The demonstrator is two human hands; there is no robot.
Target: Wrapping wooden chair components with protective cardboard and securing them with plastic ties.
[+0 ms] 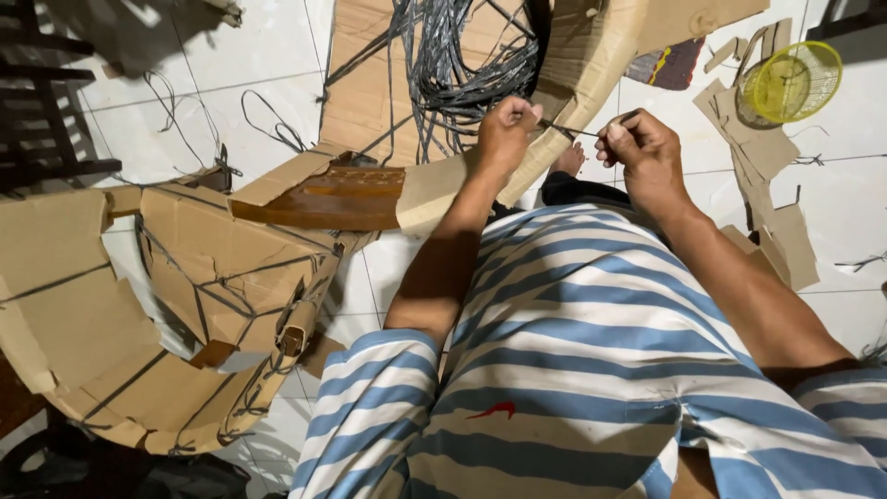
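My left hand (504, 132) is closed around the end of a thin dark strap (565, 129), and my right hand (644, 148) pinches the same strap a little to the right. The short stretch between both hands is pulled taut. Just beyond my hands lies a tangled bundle of dark grey straps (462, 55) on flattened cardboard (365, 83). A curved wooden piece wrapped in cardboard (342, 196) sits left of my left forearm. My blue-and-white striped shirt fills the lower frame.
A curved cardboard-wrapped shape bound with dark straps (185, 305) lies at the left. A yellow wire basket (793, 81) stands at the top right among cardboard scraps (771, 212). Loose strap offcuts (268, 125) lie on the white tiled floor. Dark wooden furniture (42, 102) is at the far left.
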